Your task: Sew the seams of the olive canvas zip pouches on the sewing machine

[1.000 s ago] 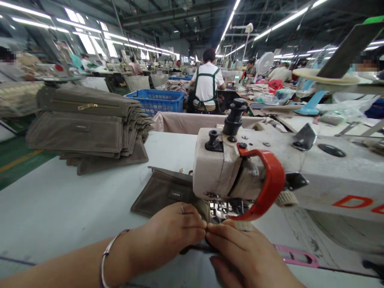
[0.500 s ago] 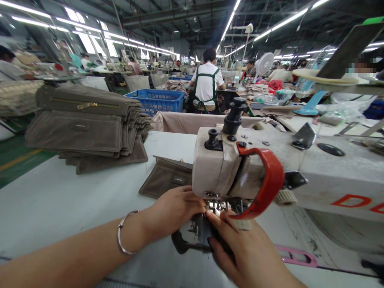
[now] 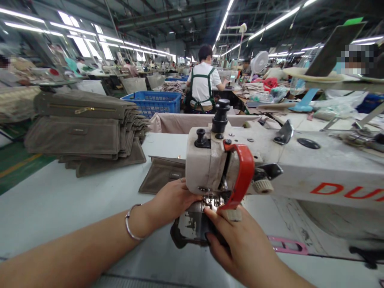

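Observation:
Both hands work at the needle area of a white sewing machine (image 3: 196,168) with a red curved guard (image 3: 244,172). My left hand (image 3: 172,202), a bracelet at its wrist, presses its closed fingers on a brown fabric piece (image 3: 162,170) just left of the presser foot (image 3: 211,201). That piece carries a small label (image 3: 176,175) and lies partly behind the machine head. My right hand (image 3: 240,244) is at the near side of the foot, index finger stretched toward it and thumb below, closed on dark brown material (image 3: 219,234). The machine head hides part of the fabric.
A tall pile of brown fabric pouches (image 3: 84,132) stands at the left of the white table (image 3: 54,208). Behind are a blue crate (image 3: 153,102) and a co-worker (image 3: 204,80) seen from the back. A pink plastic piece (image 3: 289,245) lies right of my right hand.
The view has shifted slightly, so the machine appears farther left. My left fingertips have drawn a little away from my right index finger, leaving a small gap. Both hands stay at the presser foot.

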{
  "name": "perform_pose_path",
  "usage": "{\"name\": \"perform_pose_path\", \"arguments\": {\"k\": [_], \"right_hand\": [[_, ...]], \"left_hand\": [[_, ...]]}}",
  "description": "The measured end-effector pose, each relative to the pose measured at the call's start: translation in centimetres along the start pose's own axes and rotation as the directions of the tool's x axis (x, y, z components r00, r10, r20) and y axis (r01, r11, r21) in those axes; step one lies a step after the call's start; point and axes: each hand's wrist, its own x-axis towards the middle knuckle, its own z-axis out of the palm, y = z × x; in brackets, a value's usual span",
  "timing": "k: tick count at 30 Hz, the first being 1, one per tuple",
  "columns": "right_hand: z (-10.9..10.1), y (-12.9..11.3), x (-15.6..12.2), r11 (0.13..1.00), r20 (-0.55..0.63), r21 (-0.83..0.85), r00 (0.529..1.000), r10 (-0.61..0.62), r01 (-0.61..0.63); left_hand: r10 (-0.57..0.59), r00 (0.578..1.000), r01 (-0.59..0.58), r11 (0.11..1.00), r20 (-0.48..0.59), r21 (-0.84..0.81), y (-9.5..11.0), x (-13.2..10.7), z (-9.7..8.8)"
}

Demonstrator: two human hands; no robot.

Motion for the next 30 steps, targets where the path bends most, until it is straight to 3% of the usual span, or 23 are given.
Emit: {"name": "perform_pose_path", "arguments": {"k": [6, 9, 16, 20, 24, 27, 30], "right_hand": [[-0.4, 0.0, -0.2, 0.995, -0.014, 0.089, 0.999, -0.043, 0.044], [-0.6, 0.2, -0.2, 0.994, 0.001, 0.086, 0.998, -0.067, 0.067], [-0.8, 0.2, -0.3, 0.989, 0.010, 0.118, 0.996, -0.092, 0.090], [-1.0, 0.1, -0.3, 0.988, 0.000, 0.146, 0.999, -0.041, 0.041], [-1.1, -0.2, -0.5, 0.988, 0.032, 0.154, 0.999, -0.021, 0.016], [-1.0, -0.3, -0.5, 0.985, 0.031, 0.170, 0.999, -0.032, 0.026], [-1.1, -0.1, -0.3, 0.984, -0.051, 0.179, 0.999, 0.014, -0.004]], "left_hand": [[-0.142, 0.984, 0.150, 0.986, 0.106, -0.070, 2.7, 0.2, -3.4], [-0.152, 0.973, 0.176, 0.976, 0.175, -0.130, 4.0, -0.1, -4.5], [-0.186, 0.979, 0.194, 0.977, 0.084, -0.090, 5.0, -2.0, -3.0], [-0.114, 0.992, 0.111, 0.992, 0.051, 0.060, 5.6, -3.0, -1.7], [-0.024, 0.998, 0.019, 0.996, 0.063, 0.086, 4.4, -3.2, -1.6], [0.030, 0.990, -0.024, 0.999, 0.136, -0.045, 2.7, -2.4, -2.8], [0.012, 0.979, 0.012, 0.993, 0.203, -0.117, 2.3, -1.4, -4.2]]}}
